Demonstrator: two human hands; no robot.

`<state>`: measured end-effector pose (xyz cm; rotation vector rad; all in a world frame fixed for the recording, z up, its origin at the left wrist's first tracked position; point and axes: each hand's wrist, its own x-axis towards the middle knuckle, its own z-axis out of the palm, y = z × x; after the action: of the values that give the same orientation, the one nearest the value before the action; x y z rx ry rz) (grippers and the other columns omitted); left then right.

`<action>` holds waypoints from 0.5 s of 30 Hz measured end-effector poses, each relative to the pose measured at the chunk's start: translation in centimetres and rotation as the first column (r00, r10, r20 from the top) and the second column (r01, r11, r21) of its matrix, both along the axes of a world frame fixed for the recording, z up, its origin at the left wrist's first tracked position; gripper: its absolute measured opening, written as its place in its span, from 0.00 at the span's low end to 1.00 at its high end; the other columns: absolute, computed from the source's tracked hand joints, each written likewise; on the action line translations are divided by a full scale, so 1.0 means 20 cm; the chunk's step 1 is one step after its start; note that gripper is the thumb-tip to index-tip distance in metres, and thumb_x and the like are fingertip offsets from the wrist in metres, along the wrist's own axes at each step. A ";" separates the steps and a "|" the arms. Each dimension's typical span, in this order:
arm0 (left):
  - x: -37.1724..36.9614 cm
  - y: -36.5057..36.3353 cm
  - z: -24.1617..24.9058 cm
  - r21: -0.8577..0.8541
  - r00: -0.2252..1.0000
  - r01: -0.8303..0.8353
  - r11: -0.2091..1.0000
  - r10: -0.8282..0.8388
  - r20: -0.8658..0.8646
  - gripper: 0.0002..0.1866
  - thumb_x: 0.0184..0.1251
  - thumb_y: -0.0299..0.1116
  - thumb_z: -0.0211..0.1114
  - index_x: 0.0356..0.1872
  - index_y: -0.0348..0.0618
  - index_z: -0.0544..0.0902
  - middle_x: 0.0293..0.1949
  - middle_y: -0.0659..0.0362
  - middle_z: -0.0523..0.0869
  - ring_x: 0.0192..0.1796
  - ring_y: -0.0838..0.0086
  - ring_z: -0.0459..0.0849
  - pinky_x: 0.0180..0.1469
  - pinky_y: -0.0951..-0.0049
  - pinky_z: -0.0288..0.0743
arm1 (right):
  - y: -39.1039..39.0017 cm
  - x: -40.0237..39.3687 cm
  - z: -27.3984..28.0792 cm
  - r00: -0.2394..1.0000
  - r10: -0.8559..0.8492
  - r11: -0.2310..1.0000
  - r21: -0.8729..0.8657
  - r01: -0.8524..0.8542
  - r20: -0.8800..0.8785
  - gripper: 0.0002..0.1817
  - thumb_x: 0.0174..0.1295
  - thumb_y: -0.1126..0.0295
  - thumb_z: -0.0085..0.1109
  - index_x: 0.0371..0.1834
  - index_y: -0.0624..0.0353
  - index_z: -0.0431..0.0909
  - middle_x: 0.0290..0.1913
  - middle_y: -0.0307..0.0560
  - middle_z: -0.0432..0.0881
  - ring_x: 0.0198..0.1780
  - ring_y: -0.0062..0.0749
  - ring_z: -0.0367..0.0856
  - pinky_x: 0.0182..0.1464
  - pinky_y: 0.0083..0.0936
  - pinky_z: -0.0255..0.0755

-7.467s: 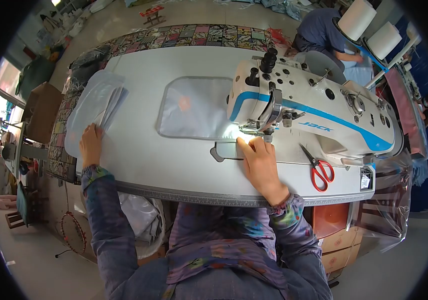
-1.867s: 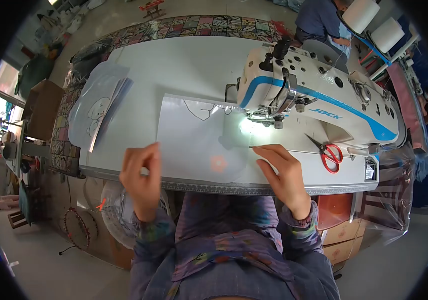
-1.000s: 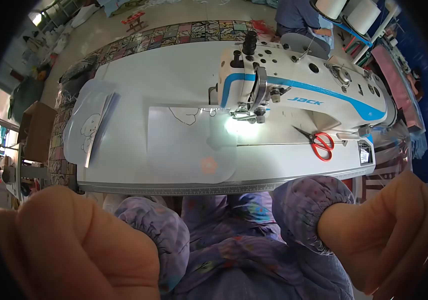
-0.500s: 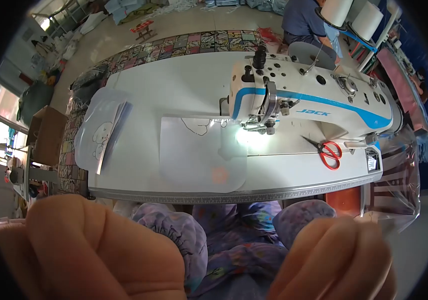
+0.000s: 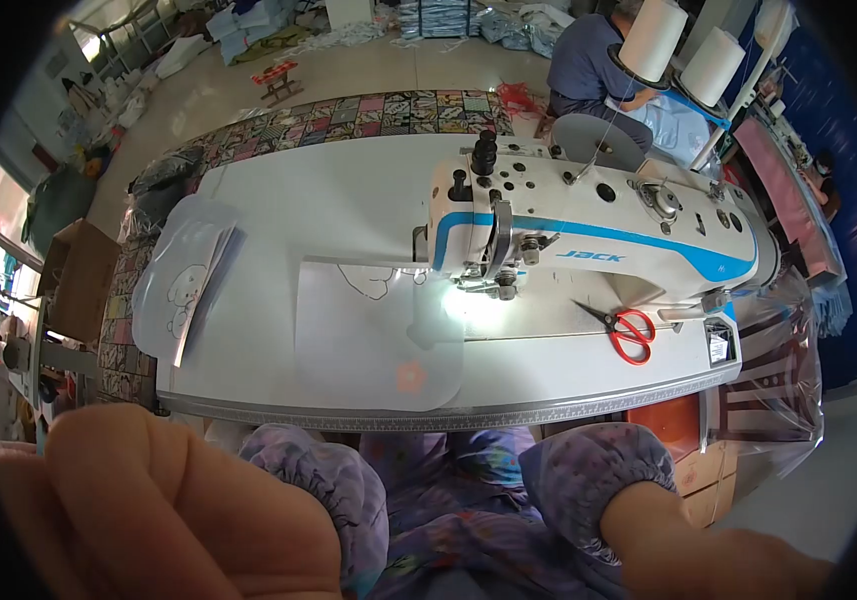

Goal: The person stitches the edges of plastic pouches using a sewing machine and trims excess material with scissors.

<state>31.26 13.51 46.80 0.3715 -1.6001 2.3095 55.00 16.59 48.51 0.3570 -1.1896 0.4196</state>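
Note:
Close to the camera at lower left, my left hand point(image 5: 179, 510) has its fingers curled and closed; whatever is in them, if anything, is hidden. At the lower right edge my right hand point(image 5: 749, 560) shows only its wrist and part of its back, the fingers out of sight. Both hands are in front of the table, apart from its things. A translucent whitish sheet point(image 5: 374, 335) with a black line drawing and an orange flower print lies with its upper right part by the lit needle area of the white and blue sewing machine point(image 5: 599, 225).
Red-handled scissors point(image 5: 634, 337) lie on the machine table point(image 5: 289, 190), right of the needle. A stack of similar printed sheets point(image 5: 164, 300) is at the table's left. White thread cones point(image 5: 655, 40) stand behind the machine. A seated person point(image 5: 589, 65) is beyond it.
My right hand has moved down and right, its closed fingers leaving view. My left hand stays closed. The camera view has shifted slightly; the sheet and scissors keep their places on the table.

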 end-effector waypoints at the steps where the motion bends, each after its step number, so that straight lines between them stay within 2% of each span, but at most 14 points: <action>1: 0.08 0.06 0.01 -0.025 1.000 -0.016 1.000 0.016 -0.022 0.07 0.79 0.29 0.61 0.51 0.41 0.83 0.39 0.60 0.76 0.36 0.74 0.73 0.37 0.72 0.67 | 0.00 0.00 0.00 0.999 0.004 0.999 0.042 -0.002 -0.043 0.19 0.74 0.82 0.59 0.57 0.44 0.90 0.56 0.36 0.92 0.58 0.24 0.86 0.59 0.21 0.80; 2: 0.35 0.24 0.07 -0.054 0.999 -0.032 0.998 0.030 -0.043 0.07 0.79 0.29 0.61 0.51 0.41 0.83 0.39 0.60 0.76 0.36 0.74 0.73 0.38 0.72 0.67 | 0.01 0.00 -0.01 0.996 0.008 0.997 0.081 -0.001 -0.086 0.20 0.74 0.83 0.58 0.57 0.44 0.90 0.57 0.35 0.92 0.58 0.23 0.86 0.60 0.21 0.80; 5: 0.12 0.18 0.04 -0.136 0.987 -0.079 0.988 0.058 -0.148 0.07 0.79 0.29 0.61 0.52 0.41 0.83 0.39 0.60 0.76 0.37 0.73 0.73 0.38 0.72 0.68 | 0.02 0.00 -0.01 0.969 0.019 0.981 0.193 0.030 -0.247 0.22 0.75 0.84 0.55 0.57 0.43 0.91 0.58 0.32 0.92 0.59 0.20 0.86 0.61 0.22 0.79; 6: 0.32 0.26 0.05 -0.149 0.983 -0.106 0.983 0.081 -0.162 0.08 0.79 0.29 0.61 0.52 0.41 0.83 0.39 0.60 0.76 0.37 0.73 0.73 0.38 0.72 0.68 | 0.04 0.03 -0.01 0.964 0.157 0.966 0.237 -0.105 -0.213 0.28 0.78 0.86 0.46 0.56 0.40 0.93 0.61 0.21 0.91 0.61 0.12 0.83 0.66 0.21 0.75; 7: 0.42 0.30 0.06 -0.168 0.977 -0.129 0.977 0.097 -0.190 0.08 0.79 0.29 0.61 0.52 0.41 0.83 0.39 0.60 0.76 0.37 0.73 0.73 0.38 0.72 0.68 | 0.06 0.04 -0.03 0.963 0.161 0.966 0.236 -0.108 -0.218 0.28 0.78 0.86 0.46 0.56 0.40 0.93 0.61 0.21 0.91 0.61 0.12 0.83 0.66 0.21 0.75; 8: 0.33 0.30 0.05 -0.184 0.970 -0.157 0.970 0.117 -0.212 0.08 0.79 0.29 0.61 0.52 0.41 0.83 0.39 0.60 0.76 0.37 0.73 0.73 0.38 0.72 0.68 | 0.07 0.06 -0.06 0.948 0.210 0.960 0.233 -0.154 -0.238 0.27 0.79 0.84 0.46 0.56 0.39 0.93 0.62 0.22 0.91 0.63 0.14 0.83 0.66 0.21 0.75; 9: 0.45 0.32 0.05 -0.202 0.963 -0.188 0.961 0.139 -0.232 0.08 0.79 0.29 0.61 0.52 0.41 0.83 0.39 0.60 0.76 0.37 0.73 0.73 0.38 0.72 0.68 | 0.09 0.07 -0.08 0.931 0.261 0.952 0.228 -0.204 -0.256 0.25 0.81 0.83 0.47 0.56 0.38 0.93 0.62 0.24 0.91 0.64 0.15 0.82 0.67 0.21 0.75; 11: 0.41 0.35 0.04 -0.258 0.943 -0.252 0.933 0.177 -0.283 0.08 0.79 0.29 0.61 0.52 0.41 0.83 0.39 0.60 0.76 0.37 0.73 0.73 0.38 0.71 0.68 | 0.08 0.09 -0.11 0.911 0.307 0.942 0.224 -0.250 -0.275 0.25 0.83 0.80 0.45 0.57 0.37 0.93 0.63 0.23 0.90 0.66 0.19 0.82 0.70 0.23 0.74; 12: 0.42 0.36 0.03 -0.292 0.933 -0.275 0.916 0.181 -0.311 0.08 0.79 0.29 0.61 0.52 0.41 0.83 0.39 0.60 0.76 0.37 0.73 0.73 0.38 0.71 0.68 | 0.04 0.13 -0.11 0.927 0.028 0.999 0.048 -0.011 -0.374 0.19 0.73 0.83 0.53 0.47 0.45 0.91 0.53 0.31 0.85 0.53 0.24 0.82 0.53 0.21 0.75; 13: 0.35 0.37 0.02 -0.324 0.922 -0.290 0.900 0.172 -0.347 0.08 0.79 0.29 0.61 0.52 0.41 0.83 0.40 0.60 0.76 0.37 0.73 0.74 0.39 0.71 0.68 | 0.00 0.16 -0.13 0.867 -0.272 0.962 -0.149 0.229 -0.419 0.12 0.64 0.85 0.60 0.37 0.53 0.88 0.43 0.39 0.80 0.40 0.28 0.82 0.36 0.19 0.76; 15: 0.37 0.36 0.01 -0.349 0.898 -0.330 0.877 0.178 -0.402 0.08 0.79 0.28 0.61 0.52 0.41 0.83 0.40 0.59 0.77 0.37 0.73 0.74 0.39 0.71 0.68 | 0.00 0.17 -0.16 0.884 -0.262 0.963 -0.172 0.210 -0.388 0.12 0.65 0.85 0.58 0.38 0.53 0.88 0.43 0.39 0.79 0.39 0.29 0.81 0.35 0.20 0.75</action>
<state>38.69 20.66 46.93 0.8882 -0.9036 2.5038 58.39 16.55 45.24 0.1739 -0.7786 0.1903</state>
